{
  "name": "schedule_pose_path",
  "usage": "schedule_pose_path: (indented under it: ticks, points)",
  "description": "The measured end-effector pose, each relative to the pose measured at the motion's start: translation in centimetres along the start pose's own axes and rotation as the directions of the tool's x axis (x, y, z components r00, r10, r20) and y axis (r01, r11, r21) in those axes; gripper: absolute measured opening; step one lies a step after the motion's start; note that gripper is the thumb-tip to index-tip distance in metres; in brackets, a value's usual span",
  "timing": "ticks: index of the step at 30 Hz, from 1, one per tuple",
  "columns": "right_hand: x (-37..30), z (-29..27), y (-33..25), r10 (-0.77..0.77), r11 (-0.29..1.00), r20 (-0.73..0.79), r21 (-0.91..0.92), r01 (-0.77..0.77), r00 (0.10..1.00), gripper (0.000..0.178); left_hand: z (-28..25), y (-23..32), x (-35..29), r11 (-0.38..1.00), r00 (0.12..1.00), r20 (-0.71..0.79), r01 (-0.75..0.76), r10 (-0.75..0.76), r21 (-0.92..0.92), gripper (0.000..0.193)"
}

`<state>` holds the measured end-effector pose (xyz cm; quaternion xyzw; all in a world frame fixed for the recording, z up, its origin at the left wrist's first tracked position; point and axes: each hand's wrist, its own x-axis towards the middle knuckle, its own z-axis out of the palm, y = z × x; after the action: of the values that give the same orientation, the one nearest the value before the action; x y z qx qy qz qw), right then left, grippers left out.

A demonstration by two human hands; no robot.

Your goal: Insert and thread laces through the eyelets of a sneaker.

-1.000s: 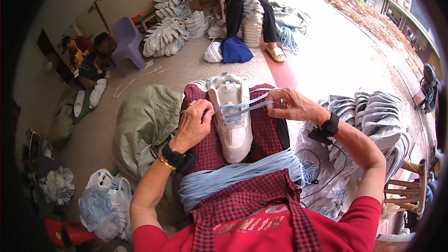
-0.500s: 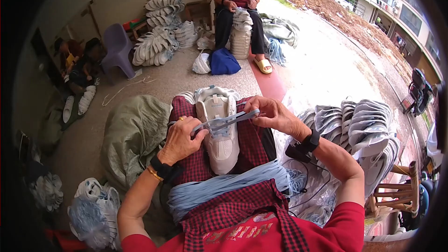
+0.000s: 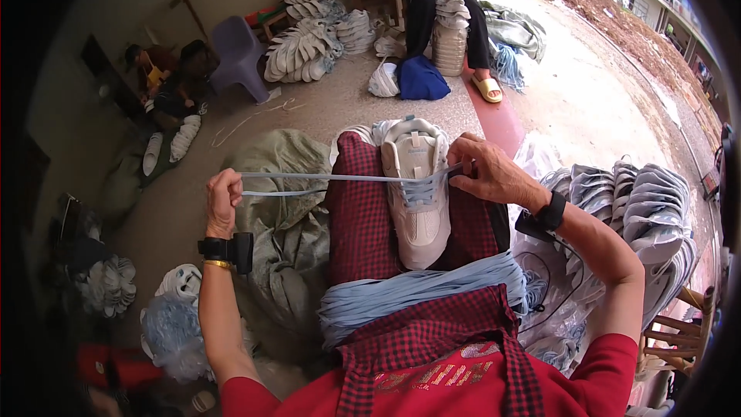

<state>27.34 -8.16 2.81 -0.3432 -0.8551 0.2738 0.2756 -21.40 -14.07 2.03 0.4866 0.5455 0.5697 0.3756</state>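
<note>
A white sneaker (image 3: 422, 230) sits between my thighs on the red-and-black checked cloth (image 3: 360, 216), toe toward me. Light blue lacing crosses its front. Out to the left, my left hand (image 3: 224, 199) is closed on a light blue shoelace (image 3: 320, 177), which runs taut across to the shoe; a second strand hangs slightly lower beside it. At the shoe's right edge my right hand (image 3: 494, 173) pinches lace between thumb and fingers, close to the upper eyelets. A thick bundle of light blue laces (image 3: 417, 293) lies across my lap.
Stacked shoe uppers (image 3: 644, 205) stand at my right beside a wooden stool (image 3: 683, 332). An olive sack (image 3: 282, 247) lies left of my legs. Ahead, a seated person (image 3: 440, 0) handles shoe uppers near a purple chair (image 3: 235, 54) and a blue cloth (image 3: 423, 79).
My left hand has moved far out to the left, drawing the lace out straight. My right hand stays beside the shoe. The whole view has shifted leftward.
</note>
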Motion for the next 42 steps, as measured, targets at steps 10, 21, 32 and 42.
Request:
schedule_pose_path:
  ticks: [10, 21, 32, 42]
  points:
    - [0.5, 0.4, 0.0, -0.09, 0.986, 0.08, -0.135, 0.1, 0.993, 0.021, 11.6, -1.8, -0.6, 0.553, 0.847, 0.159, -0.462, 0.508, 0.693, 0.011]
    - [1.8, 0.3, -0.2, -0.079, 0.975, 0.005, -0.206, 0.079, 0.997, 0.019, 21.4, 0.4, -2.6, 0.663, 0.811, 0.453, -0.572, 0.37, 0.483, 0.017]
    - [1.7, -0.2, -1.2, -0.132, 0.976, -0.02, -0.177, 0.126, 0.991, 0.016, 21.4, 0.9, -2.8, 0.722, 0.826, 0.51, -0.502, 0.238, 0.476, 0.016]
    - [0.0, -1.9, 3.1, -0.35, 0.838, 0.063, -0.426, 0.342, 0.935, 0.017, 18.4, -0.3, -1.6, 0.246, 0.505, 0.707, -0.862, 0.496, 0.443, 0.028]
